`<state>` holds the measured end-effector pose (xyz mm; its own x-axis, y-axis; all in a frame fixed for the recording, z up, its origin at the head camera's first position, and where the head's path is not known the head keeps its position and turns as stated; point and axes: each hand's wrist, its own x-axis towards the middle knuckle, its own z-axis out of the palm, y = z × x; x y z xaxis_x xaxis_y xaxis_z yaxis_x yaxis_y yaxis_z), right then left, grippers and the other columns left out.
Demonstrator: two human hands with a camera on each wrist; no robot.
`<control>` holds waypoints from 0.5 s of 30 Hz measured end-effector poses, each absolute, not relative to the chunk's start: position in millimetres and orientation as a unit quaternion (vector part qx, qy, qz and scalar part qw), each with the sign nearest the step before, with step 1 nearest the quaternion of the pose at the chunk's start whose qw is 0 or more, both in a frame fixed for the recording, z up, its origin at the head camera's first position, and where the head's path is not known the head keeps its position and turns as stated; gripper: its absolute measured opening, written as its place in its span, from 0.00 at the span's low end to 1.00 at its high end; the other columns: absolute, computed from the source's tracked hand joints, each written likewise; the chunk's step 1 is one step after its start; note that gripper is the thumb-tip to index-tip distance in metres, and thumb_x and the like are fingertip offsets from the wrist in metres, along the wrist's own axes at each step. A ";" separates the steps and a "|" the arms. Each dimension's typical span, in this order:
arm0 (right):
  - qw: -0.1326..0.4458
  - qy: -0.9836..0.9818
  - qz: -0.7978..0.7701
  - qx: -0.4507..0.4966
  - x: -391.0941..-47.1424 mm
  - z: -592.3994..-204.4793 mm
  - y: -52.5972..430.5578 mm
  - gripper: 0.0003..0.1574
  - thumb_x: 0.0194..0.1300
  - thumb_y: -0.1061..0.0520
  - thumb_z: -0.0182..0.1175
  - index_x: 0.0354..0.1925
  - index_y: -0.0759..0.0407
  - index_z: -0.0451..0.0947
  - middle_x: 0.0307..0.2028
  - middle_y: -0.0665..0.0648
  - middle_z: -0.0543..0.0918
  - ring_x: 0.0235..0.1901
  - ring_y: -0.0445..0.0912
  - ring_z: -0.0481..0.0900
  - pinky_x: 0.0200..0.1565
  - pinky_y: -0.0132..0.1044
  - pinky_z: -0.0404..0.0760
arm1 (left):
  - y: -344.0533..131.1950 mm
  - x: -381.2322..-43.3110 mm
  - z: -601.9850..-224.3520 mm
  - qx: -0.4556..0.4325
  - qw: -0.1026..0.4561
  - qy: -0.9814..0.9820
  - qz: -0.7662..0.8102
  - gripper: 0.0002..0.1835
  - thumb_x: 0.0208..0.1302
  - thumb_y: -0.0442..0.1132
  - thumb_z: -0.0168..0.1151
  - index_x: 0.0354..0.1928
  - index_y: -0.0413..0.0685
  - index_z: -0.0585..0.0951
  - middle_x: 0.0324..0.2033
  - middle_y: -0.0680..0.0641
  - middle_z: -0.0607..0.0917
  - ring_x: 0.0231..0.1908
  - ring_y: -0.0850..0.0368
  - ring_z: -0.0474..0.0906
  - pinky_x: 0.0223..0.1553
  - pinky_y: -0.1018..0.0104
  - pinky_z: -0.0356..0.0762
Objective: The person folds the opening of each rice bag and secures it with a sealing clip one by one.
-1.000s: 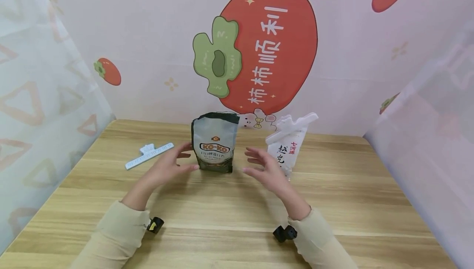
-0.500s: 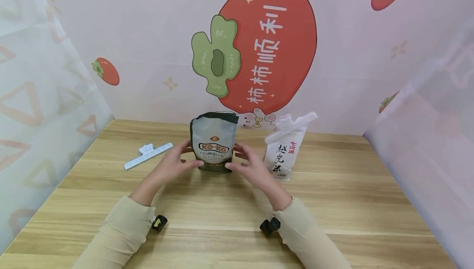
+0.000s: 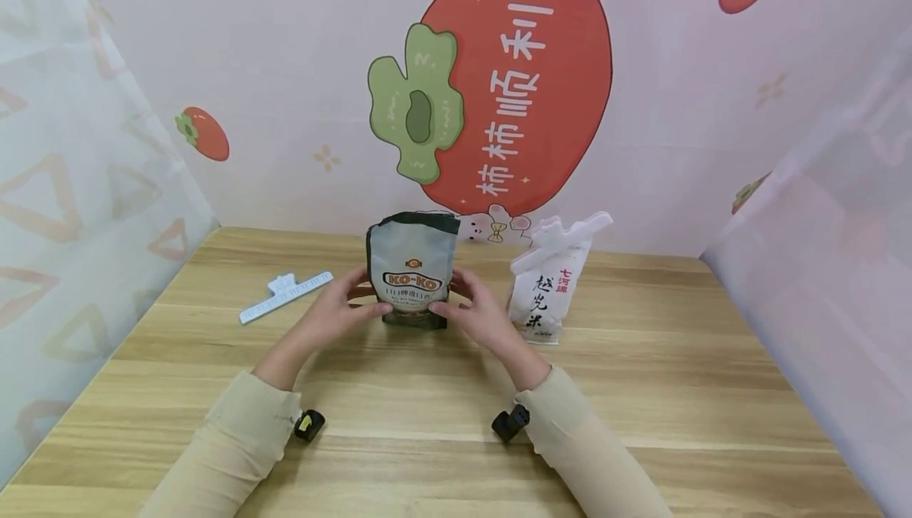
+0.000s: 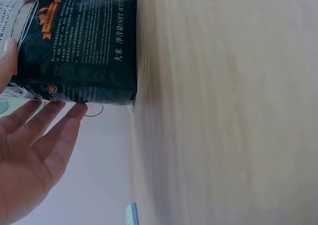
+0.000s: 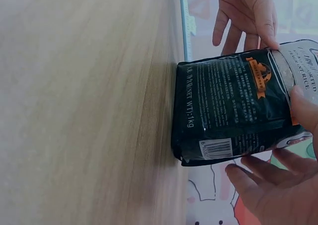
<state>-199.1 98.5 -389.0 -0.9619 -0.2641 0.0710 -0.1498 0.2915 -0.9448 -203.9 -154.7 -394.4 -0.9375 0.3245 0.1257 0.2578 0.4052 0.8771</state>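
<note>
KO-KO rice bag (image 3: 415, 253) stands on the bench (image 3: 413, 431), long axis approx. vert., directly btwn L hand (image 3: 333, 314) & R hand (image 3: 484, 318), whose fingers grip its lower sides w/ thumbs in front (both touch, neither's clearly nearer).

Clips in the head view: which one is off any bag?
The pale blue clip, left of the KO-KO bag: it lies on the table. The whitish clip is fastened across the top of the white bag.

A lane runs between the sleeves (image 3: 591, 455) to the KO-KO bag (image 3: 413, 253); the white bag (image 3: 543, 295) blocks the outer side of the right grip (image 3: 481, 317).
</note>
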 end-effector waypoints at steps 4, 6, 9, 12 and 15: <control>0.057 0.794 -0.591 -0.133 -199.1 -385.1 98.1 0.37 0.63 0.60 0.68 0.68 0.54 0.68 0.66 0.61 0.74 0.66 0.60 0.72 0.64 0.54 0.74 | -154.3 -205.3 -394.1 0.173 0.033 0.835 0.521 0.37 0.62 0.43 0.71 0.70 0.42 0.67 0.67 0.34 0.72 0.63 0.31 0.73 0.61 0.42 0.74; 0.057 0.793 -0.592 -0.133 -199.9 -385.2 97.7 0.37 0.63 0.61 0.68 0.68 0.54 0.68 0.66 0.61 0.74 0.66 0.60 0.73 0.64 0.53 0.75 | -154.4 -205.9 -393.5 0.173 0.033 0.832 0.525 0.36 0.62 0.42 0.71 0.69 0.41 0.68 0.66 0.34 0.73 0.63 0.32 0.73 0.61 0.44 0.75; 0.058 0.794 -0.592 -0.127 -199.6 -384.7 97.9 0.37 0.63 0.61 0.68 0.68 0.54 0.69 0.66 0.61 0.75 0.65 0.60 0.74 0.63 0.52 0.76 | -154.4 -206.5 -392.9 0.179 0.030 0.829 0.529 0.35 0.62 0.40 0.71 0.68 0.40 0.69 0.65 0.34 0.74 0.62 0.32 0.74 0.60 0.47 0.76; 0.059 0.790 -0.597 -0.125 -201.1 -388.0 99.6 0.37 0.63 0.61 0.68 0.68 0.53 0.69 0.65 0.60 0.75 0.64 0.59 0.75 0.62 0.51 0.77 | -153.3 -206.2 -392.6 0.182 0.029 0.826 0.532 0.33 0.61 0.38 0.71 0.67 0.40 0.71 0.63 0.34 0.75 0.60 0.33 0.77 0.57 0.51 0.79; 0.064 0.789 -0.598 -0.125 -199.9 -387.6 101.6 0.37 0.62 0.61 0.69 0.67 0.52 0.70 0.64 0.60 0.77 0.63 0.58 0.76 0.62 0.49 0.78 | -151.8 -204.2 -392.1 0.180 0.031 0.824 0.537 0.32 0.60 0.37 0.72 0.65 0.39 0.72 0.61 0.34 0.77 0.57 0.35 0.80 0.54 0.56 0.82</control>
